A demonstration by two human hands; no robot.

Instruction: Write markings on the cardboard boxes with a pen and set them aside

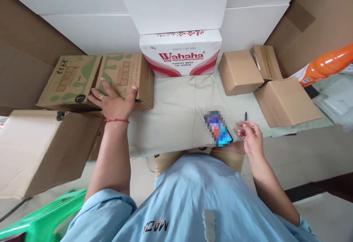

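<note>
My left hand (117, 100) lies with spread fingers on a brown carton with green print (121, 69), the thumb near its right edge. A ring and a red string bracelet are on this hand and wrist. Close to the table's front edge, my right hand (252, 137) is closed, thumb and fingers drawn together. A thin pen (246, 116) sticks out past its fingertips, dark end pointing away from me; the rest of it is mostly hidden. To the left of that hand a phone (219, 128) lies with its screen lit and blurred out.
A second green-printed carton (73, 80) and a large plain box (46, 150) stand at left. A white Wahaha carton (182, 54) is at the back. Several brown boxes (239, 71) and an orange bottle (328, 65) occupy the right. A green stool (46, 216) is low at left.
</note>
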